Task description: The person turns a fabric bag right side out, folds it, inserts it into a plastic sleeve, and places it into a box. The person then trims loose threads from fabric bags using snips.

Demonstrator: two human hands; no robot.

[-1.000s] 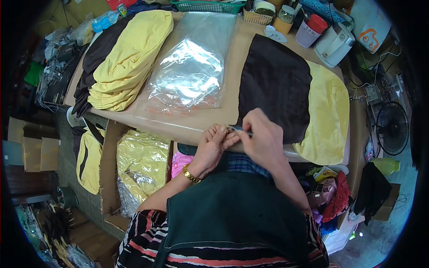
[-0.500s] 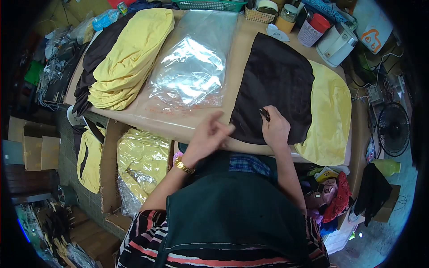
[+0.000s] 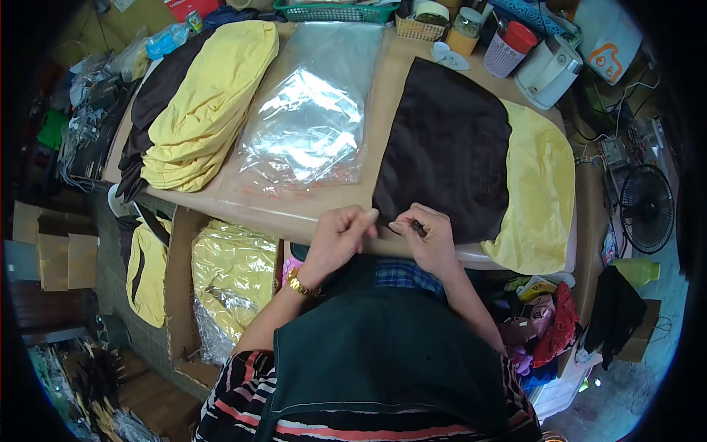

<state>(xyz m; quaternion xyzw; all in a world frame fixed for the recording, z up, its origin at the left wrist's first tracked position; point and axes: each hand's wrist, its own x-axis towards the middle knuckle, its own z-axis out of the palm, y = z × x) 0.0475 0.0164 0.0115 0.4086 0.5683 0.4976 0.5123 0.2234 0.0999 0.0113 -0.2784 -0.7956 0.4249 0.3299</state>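
Note:
A dark brown fabric piece [image 3: 445,147] with a rounded far end lies flat on the table before me, overlapping a yellow fabric piece [image 3: 541,188] on its right. At its near edge, my right hand [image 3: 431,239] is closed around small dark thread snips [image 3: 418,227], with thumb and index finger pinched at the cloth's edge. My left hand [image 3: 342,236] is beside the near left corner of the brown piece, fingers curled and pinched together. What the left fingers hold, if anything, is too small to make out.
Clear plastic bags [image 3: 305,110] lie left of the brown cloth, then a stack of folded yellow fabric [image 3: 210,103]. A green basket [image 3: 335,12], jars and a purple cup [image 3: 504,55] line the back. Below left stands a cardboard box [image 3: 180,287] with bagged yellow fabric.
My right hand has moved left and toward me, down to the near edge of the brown cloth. My left hand has drawn slightly nearer to me, its fingers now closed together.

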